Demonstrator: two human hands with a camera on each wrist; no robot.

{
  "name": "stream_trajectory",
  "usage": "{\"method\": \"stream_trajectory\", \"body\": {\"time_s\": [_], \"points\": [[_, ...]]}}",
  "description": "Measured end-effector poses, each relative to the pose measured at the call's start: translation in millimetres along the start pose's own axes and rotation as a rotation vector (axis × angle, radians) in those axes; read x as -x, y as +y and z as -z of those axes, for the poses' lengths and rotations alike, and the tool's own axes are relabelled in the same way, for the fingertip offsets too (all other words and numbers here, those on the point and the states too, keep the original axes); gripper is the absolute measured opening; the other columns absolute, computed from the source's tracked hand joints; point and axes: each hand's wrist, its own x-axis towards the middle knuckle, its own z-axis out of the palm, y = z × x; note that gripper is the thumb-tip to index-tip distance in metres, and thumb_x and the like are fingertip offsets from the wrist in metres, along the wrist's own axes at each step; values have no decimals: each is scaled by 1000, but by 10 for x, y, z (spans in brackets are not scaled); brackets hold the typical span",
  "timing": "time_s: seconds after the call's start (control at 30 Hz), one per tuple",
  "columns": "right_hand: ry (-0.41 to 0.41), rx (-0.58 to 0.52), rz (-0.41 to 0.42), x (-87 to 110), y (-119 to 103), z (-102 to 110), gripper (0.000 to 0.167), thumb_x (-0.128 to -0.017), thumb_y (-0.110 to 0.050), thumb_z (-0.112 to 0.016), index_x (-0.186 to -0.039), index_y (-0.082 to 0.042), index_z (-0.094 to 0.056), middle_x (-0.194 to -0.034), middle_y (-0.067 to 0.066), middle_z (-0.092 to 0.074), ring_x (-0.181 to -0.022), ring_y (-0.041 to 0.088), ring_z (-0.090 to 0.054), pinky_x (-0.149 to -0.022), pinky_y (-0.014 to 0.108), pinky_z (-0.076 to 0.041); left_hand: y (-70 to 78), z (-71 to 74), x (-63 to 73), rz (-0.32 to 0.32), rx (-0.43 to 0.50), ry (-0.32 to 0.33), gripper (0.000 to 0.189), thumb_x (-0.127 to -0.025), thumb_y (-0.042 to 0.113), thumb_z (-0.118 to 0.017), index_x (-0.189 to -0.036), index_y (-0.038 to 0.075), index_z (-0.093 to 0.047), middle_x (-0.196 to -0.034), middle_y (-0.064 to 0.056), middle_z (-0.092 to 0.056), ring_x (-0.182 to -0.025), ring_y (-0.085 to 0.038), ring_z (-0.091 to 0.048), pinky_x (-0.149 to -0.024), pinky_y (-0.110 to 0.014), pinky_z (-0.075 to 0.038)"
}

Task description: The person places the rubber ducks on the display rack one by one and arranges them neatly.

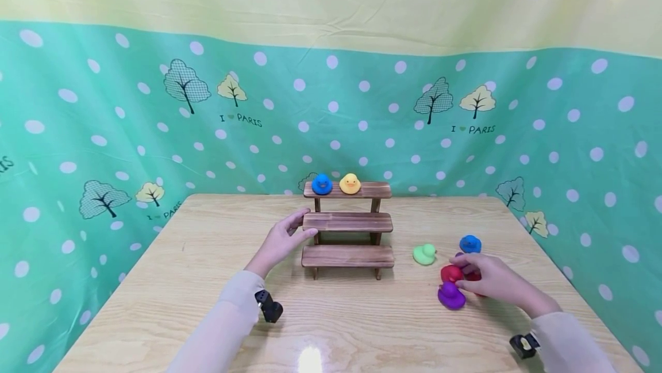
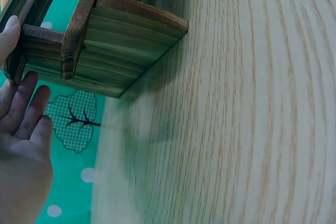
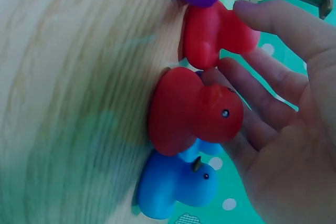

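A three-tier wooden shelf (image 1: 347, 256) stands on the table. My left hand (image 1: 283, 242) holds the left end of its middle board, thumb in front and fingers behind. On the top board sit a blue duck (image 1: 322, 184) and a yellow duck (image 1: 350, 184). To the right, my right hand (image 1: 493, 281) has thumb and fingers around a red duck (image 3: 205, 38) on the table. A second red duck (image 3: 181, 111) lies beneath this hand, mostly hidden in the head view. Beside the thumb is a purple duck (image 1: 451, 296); another purple one is partly covered behind the fingers.
A green duck (image 1: 424, 254) sits between the shelf and the right hand. Farther back is another blue duck (image 1: 470, 243). A dotted cloth (image 1: 331, 91) hangs behind and beside the wooden table (image 1: 217, 218).
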Motion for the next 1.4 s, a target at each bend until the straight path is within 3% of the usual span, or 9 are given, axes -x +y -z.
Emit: {"method": "stream_trajectory", "body": {"time_s": [0.43,0.8,1.07,1.3,1.4], "points": [[65,61,-26,-20,8,-91,47,-81,-16,-85,-120,3,-67,-111,11,-66,-96,26,-65,-79,43,-59,35,-11,19,-5,11,3,72,-90,43,-76,-150,15,-48,-148,-11,-50,-139,-27,-43,-118,-39,-31],[97,125,-34,-67,14,-134,47,-79,-22,-87,-115,3,-68,-103,6,-67,-90,21,-65,-75,37,-59,64,-20,9,-2,55,-7,69,-94,28,-74,-151,5,-44,-148,-20,-47,-141,-32,-39,-119,-42,-28],[115,152,-30,-93,41,-177,53,-78,-25,-88,-118,4,-67,-103,4,-66,-87,17,-62,-72,30,-56,383,8,152,1,33,-31,65,-97,20,-70,-150,-3,-41,-148,-24,-46,-141,-36,-39,-118,-46,-29],[111,159,-25,-93,46,-185,52,-78,-23,-88,-118,4,-68,-104,5,-66,-88,16,-61,-72,31,-56,38,-17,10,3,38,-10,70,-93,33,-74,-151,8,-45,-149,-18,-48,-141,-31,-40,-118,-42,-29],[110,165,-21,-92,43,-187,52,-79,-24,-88,-118,4,-68,-104,5,-66,-88,17,-61,-72,31,-56,29,-15,14,1,34,-2,70,-91,37,-76,-150,11,-48,-147,-15,-50,-140,-29,-42,-118,-41,-31]]}}
